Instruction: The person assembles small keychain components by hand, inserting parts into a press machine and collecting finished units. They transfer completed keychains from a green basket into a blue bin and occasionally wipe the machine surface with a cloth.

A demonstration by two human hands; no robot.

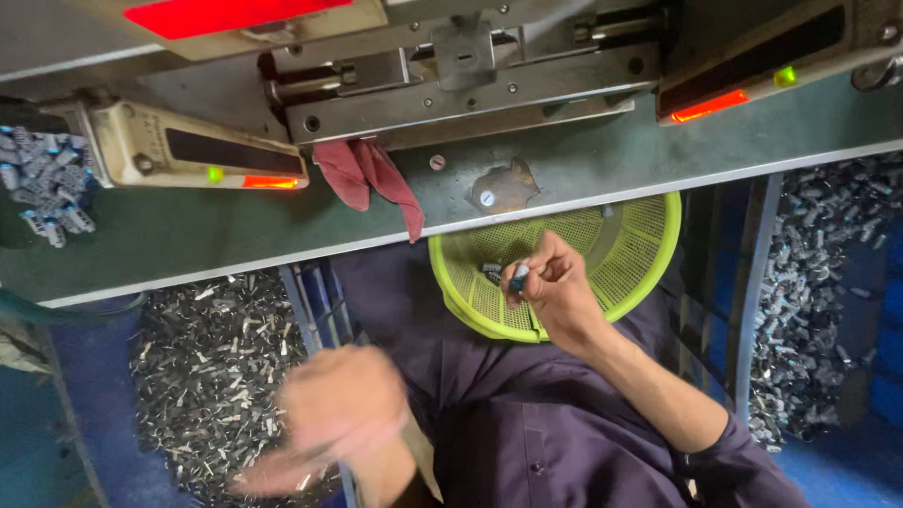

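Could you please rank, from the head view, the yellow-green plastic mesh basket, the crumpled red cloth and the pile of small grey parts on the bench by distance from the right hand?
From the right hand:
1. Yellow-green plastic mesh basket, directly beneath it.
2. Crumpled red cloth, up-left on the bench.
3. Pile of small grey parts, far left edge.

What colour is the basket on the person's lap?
Yellow-green mesh basket, seen best in the head view.

I have one view only, from the head-worn camera, looking steeply down and close over my lap. It faces the grey-green metal press bench (282, 235) across the top, with the round lime-green plastic mesh basket (649, 254) near the centre.
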